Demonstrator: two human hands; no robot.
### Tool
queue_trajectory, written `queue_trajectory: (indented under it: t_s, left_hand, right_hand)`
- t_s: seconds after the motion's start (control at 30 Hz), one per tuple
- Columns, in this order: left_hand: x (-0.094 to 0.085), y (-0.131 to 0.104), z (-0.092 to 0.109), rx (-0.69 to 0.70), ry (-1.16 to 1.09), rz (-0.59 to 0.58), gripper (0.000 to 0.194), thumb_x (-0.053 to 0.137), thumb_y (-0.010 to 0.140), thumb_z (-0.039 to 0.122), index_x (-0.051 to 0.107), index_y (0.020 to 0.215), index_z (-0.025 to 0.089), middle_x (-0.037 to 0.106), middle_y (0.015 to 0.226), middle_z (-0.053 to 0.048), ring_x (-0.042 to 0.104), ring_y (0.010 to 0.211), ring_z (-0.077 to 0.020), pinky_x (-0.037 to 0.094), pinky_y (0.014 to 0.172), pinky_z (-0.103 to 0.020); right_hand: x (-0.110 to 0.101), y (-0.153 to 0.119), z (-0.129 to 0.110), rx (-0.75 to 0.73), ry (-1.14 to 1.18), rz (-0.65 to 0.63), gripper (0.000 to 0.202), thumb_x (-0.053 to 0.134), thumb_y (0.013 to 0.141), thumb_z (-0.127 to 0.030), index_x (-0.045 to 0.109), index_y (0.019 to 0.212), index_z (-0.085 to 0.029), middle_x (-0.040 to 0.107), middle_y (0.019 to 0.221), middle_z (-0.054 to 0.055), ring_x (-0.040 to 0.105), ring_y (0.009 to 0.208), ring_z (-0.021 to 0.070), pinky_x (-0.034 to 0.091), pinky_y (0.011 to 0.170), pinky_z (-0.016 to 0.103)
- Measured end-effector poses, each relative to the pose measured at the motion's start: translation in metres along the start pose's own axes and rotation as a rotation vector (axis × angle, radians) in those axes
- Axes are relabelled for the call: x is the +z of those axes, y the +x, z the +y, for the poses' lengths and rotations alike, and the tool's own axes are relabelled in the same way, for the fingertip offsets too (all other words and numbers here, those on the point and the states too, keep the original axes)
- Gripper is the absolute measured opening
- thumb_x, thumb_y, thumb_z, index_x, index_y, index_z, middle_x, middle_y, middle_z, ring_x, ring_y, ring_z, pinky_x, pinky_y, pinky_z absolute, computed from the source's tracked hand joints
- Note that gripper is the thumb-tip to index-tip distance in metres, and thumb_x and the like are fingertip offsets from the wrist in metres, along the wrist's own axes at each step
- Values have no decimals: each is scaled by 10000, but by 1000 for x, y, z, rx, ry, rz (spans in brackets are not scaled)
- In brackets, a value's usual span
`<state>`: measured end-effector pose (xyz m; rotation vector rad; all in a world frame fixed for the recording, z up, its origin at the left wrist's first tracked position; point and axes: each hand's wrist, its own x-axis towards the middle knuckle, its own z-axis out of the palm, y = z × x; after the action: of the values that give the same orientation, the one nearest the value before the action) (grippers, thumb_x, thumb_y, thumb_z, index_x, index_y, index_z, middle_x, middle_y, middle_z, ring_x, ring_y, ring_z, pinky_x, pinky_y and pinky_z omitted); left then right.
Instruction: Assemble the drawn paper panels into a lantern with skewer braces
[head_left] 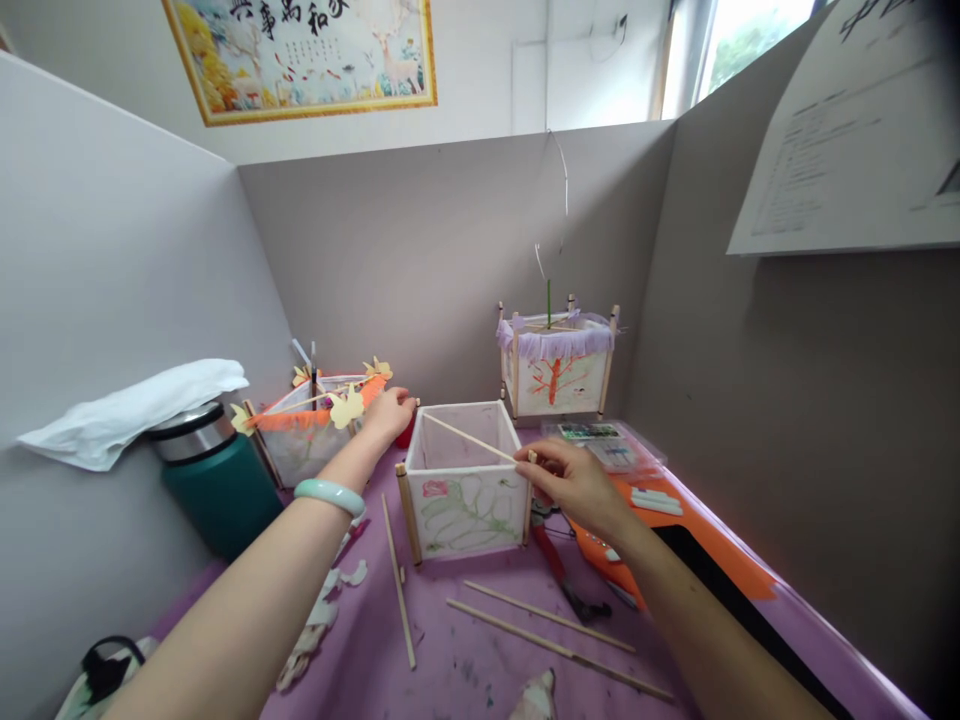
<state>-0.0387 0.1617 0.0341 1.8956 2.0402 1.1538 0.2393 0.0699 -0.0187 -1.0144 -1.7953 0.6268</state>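
Observation:
A white box-shaped lantern frame (pixel 472 510) with a pink and green drawing stands in front of me, wooden posts at its corners. A thin wooden stick (pixel 469 437) lies diagonally across its open top. My right hand (pixel 574 485) is closed at the front right corner, pinching the stick's near end beside a post top. My left hand (pixel 386 415), below a pale green bangle (pixel 330 494), reaches to the back left corner. Its fingers are closed by the small wooden post tip (pixel 417 402); the grip is partly hidden.
Loose wooden sticks (pixel 559 648) lie on the purple cloth (pixel 450 690), near red-handled pliers (pixel 559 565). Finished-looking lanterns stand behind, one orange-trimmed (pixel 300 450), one purple-trimmed (pixel 555 380). A green bottle (pixel 217 490) stands left; an orange sheet (pixel 720 550) and black tablet-like slab (pixel 742 610) lie right.

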Motion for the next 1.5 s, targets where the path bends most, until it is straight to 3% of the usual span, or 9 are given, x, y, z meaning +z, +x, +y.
queue_trajectory:
  t_s: [0.2,0.4,0.53,0.7,1.07,1.5]
  left_hand:
    - [16,-7,-3,-13,-154,-156,387,523,781,161,566,1164,127,711,958,-78,669,836,-160,507,711,-240]
    - [10,-2,7,144,63,-235,708,711,588,148,479,1257,166,644,1107,-98,622,983,-228,466,838,-297]
    - [10,4,15,260,261,-244,482,679,600,137,581,1064,219,630,1076,-72,585,1026,-253,429,868,-324]
    - [11,4,16,327,420,-241,285,632,674,226,564,951,214,644,979,-66,601,937,-246,440,780,-316]
    - [12,6,14,357,540,-215,280,619,713,284,554,971,197,670,911,-81,623,896,-247,436,694,-293]
    - [13,5,16,353,559,-217,301,629,700,267,562,983,188,669,912,-91,628,873,-250,445,705,-297]
  right_hand:
    - [0,0,-2,6,-27,9,193,590,808,-369,688,866,-214,564,746,-2,543,644,124,424,557,233]
    - [-1,0,-4,7,-44,7,180,594,806,-348,690,866,-208,571,749,1,552,655,127,428,568,233]
    - [-1,0,-5,5,-37,3,177,596,803,-342,695,862,-207,586,768,5,558,663,128,436,580,234]
    - [-1,0,-5,13,-1,12,175,598,796,-344,697,840,-207,601,779,10,554,643,124,438,572,231]
    - [-3,0,-6,26,38,-2,155,596,786,-315,702,832,-212,601,784,8,537,590,108,430,527,220]
    - [4,0,-2,103,146,2,183,598,772,-333,673,858,-191,581,839,16,521,523,83,438,436,201]
